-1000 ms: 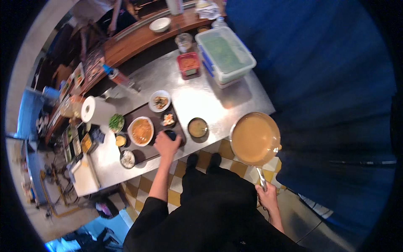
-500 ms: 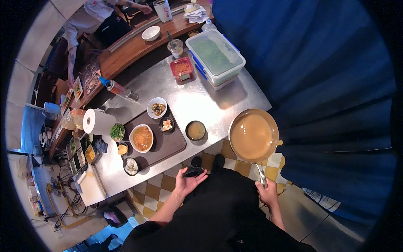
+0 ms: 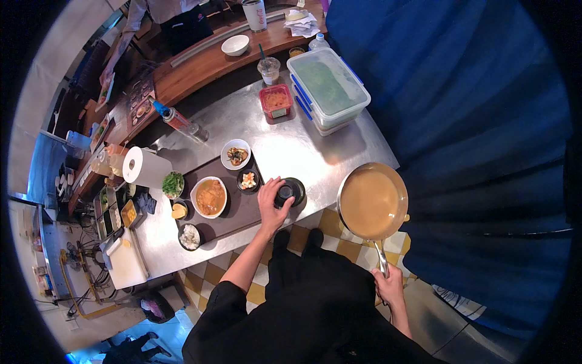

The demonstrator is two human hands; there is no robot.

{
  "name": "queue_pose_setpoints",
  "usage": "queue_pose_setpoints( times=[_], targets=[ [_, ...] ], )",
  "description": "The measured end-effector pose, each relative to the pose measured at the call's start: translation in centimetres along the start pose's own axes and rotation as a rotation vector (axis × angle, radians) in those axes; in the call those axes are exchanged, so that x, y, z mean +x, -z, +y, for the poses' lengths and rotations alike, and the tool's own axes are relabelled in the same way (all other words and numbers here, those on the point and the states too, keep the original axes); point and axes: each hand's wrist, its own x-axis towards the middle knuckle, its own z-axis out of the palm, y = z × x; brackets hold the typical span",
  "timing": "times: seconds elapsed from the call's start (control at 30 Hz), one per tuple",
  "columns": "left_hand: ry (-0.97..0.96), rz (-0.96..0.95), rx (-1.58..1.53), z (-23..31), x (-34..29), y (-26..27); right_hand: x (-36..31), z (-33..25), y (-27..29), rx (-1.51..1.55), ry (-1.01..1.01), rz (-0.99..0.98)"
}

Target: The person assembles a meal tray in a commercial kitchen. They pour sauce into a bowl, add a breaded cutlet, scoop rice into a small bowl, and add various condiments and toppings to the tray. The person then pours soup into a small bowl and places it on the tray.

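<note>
My left hand grips a round black lid by its raised ring, with thumb and fingers on either side. The lid sits over the small dark soup bowl at the table's near edge, and the bowl itself is mostly hidden under it. Right of the table edge, my right hand is wrapped round the metal handle of a saucepan. Cloudy tan broth fills much of the pan, which is held about level.
Left of the lid, a brown tray carries a white bowl of orange-brown stew and several small dishes. Stacked clear containers, a red tub and a torch stand farther back. A blue curtain hangs on the right. Someone stands beyond the counter.
My left hand has moved forward from near my body, bringing the lid onto the soup bowl. My right hand still holds the saucepan in much the same place. The view has shifted slightly.
</note>
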Motion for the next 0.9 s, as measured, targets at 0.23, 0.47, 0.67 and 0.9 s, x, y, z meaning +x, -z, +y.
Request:
queue_pose_setpoints(
  times=[0.23,0.47,0.67,0.9],
  targets=[
    [0.012,-0.101,0.086,-2.4,-1.3,-3.1,0.2,1.1,0.4,-0.072,0.014,0.019],
    [-0.027,-0.129,0.085,-1.9,-0.9,-3.0,0.2,0.3,0.5,-0.044,0.014,0.004],
    [0.065,-0.194,0.056,-2.3,0.7,-3.6,1.0,1.3,0.5,-0.102,0.065,0.021],
    [0.109,-0.110,0.035,-1.2,-0.4,-1.6,1.9,2.5,0.4,-0.257,0.188,0.067]
  ],
)
